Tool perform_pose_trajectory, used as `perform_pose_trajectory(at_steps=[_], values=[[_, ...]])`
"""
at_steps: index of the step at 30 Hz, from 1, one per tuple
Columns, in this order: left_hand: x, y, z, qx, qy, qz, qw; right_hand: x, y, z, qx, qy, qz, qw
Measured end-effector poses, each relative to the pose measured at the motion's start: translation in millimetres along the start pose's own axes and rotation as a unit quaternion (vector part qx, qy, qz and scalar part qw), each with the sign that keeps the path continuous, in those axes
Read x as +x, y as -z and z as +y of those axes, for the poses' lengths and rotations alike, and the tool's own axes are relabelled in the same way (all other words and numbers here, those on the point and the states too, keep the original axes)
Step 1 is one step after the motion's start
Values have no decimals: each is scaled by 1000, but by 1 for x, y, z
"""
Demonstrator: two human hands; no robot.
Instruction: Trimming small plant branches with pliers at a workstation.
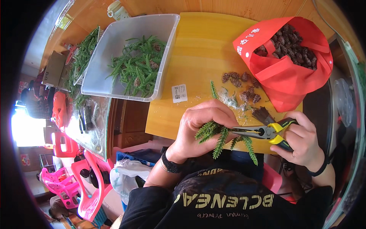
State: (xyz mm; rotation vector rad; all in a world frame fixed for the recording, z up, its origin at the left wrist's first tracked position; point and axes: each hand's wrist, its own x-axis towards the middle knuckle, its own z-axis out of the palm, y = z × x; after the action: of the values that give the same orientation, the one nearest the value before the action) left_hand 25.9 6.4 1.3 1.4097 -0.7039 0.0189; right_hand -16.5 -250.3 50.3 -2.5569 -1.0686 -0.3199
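My left hand (207,124) is closed around a green artificial pine sprig (221,143), whose needled tips stick out above and below the fingers. In my right hand (303,141) are long-nose pliers (268,132) with yellow and black handles. Their jaws point left and meet the sprig's stem beside my left fingertips; whether they grip the stem or a wire there is too small to tell. Just beyond my hands, several brown pine cones (249,95) lie on the yellow table (202,49), next to white flakes (230,100) and a bundle of dark thin stems (262,115).
A clear plastic bin (167,63) with green sprigs and cones stands at the left of the table. At the right, a red bag (267,76) is full of pine cones. A white label (179,93) lies between them. Pink chairs (89,187) stand at the lower left.
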Motion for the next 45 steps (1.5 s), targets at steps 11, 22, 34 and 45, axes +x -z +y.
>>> perform_pose_trajectory(at_steps=[11,22,34,45], values=[[0,0,-2,-7,9,-14,1000,-3,-1,-1,-18,8,10,1000],[0,-1,-4,-45,45,-29,998,-7,-1,-3,-36,-4,-2,999],[1,-2,-4,-28,68,-14,997,-6,-3,5,16,-36,-21,999],[6,5,-6,142,-116,-21,983,-8,1,18,-46,-5,-1,999]])
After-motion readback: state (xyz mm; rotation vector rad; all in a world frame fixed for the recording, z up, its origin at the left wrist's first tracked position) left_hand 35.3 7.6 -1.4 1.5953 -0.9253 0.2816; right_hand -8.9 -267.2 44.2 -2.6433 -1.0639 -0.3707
